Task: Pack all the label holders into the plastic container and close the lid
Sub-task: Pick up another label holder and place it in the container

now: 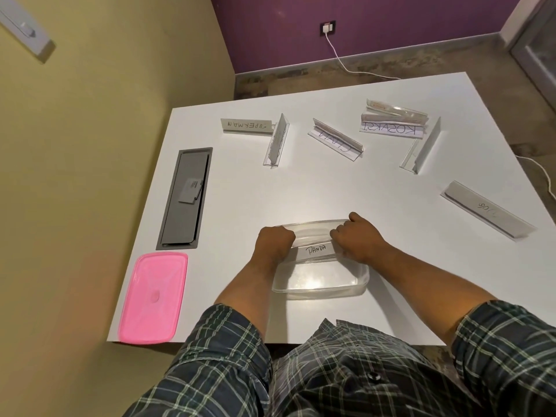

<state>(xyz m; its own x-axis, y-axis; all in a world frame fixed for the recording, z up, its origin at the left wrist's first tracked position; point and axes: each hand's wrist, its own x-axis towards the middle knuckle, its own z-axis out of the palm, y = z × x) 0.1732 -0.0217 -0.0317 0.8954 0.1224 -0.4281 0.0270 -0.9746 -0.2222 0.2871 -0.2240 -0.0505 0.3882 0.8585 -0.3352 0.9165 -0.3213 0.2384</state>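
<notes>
From the head view, the left hand (275, 240) and right hand (358, 237) each grip an end of the PANDA label holder (316, 250), fingers curled closed, over the clear container (355, 282) near the table's (301, 188) near edge. Six other holders lie scattered far and right; the pink lid (153, 297) rests near left.

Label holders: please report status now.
Left hand and right hand both grip PANDA holder over clear container. Other holders remain on table. Pink lid off. Nothing blocking.
</notes>
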